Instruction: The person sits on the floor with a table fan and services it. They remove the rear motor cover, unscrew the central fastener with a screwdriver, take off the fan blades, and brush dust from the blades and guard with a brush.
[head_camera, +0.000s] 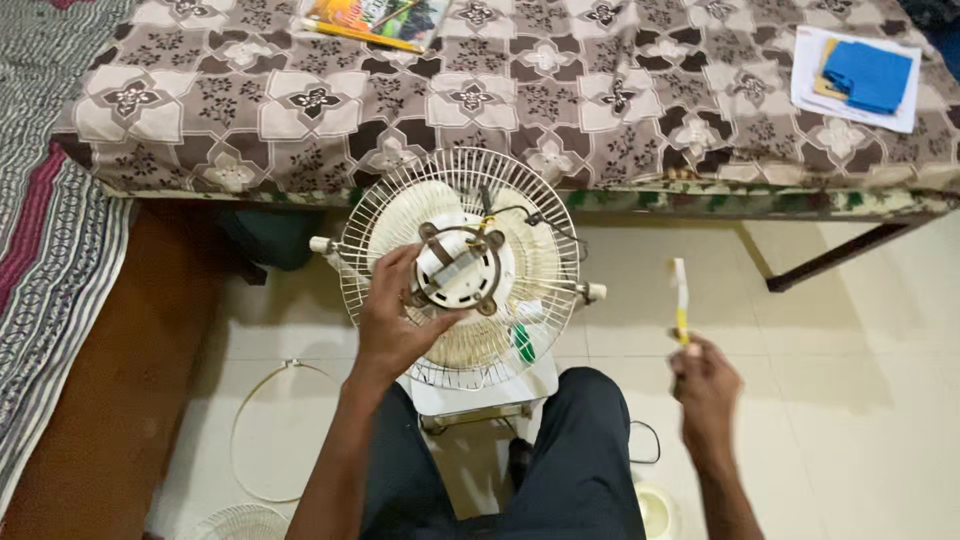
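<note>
- The fan (460, 270) is gripped at its motor hub (458, 268) by the left hand (395, 315), fingers curled over the hub's left edge.
- The wire guard (540, 225) is seen spreading round the left hand on all sides; the blades lie behind it.
- A toothbrush (680, 300) is held upright in the closed right hand (705, 385), well right of the fan and clear of it.
- A loose ring (262, 430) is seen on the floor (850, 350), down-left of the left forearm.
- A bed (500, 90) is seen beyond both hands.
- The knee (580, 440) is placed between the forearms.
</note>
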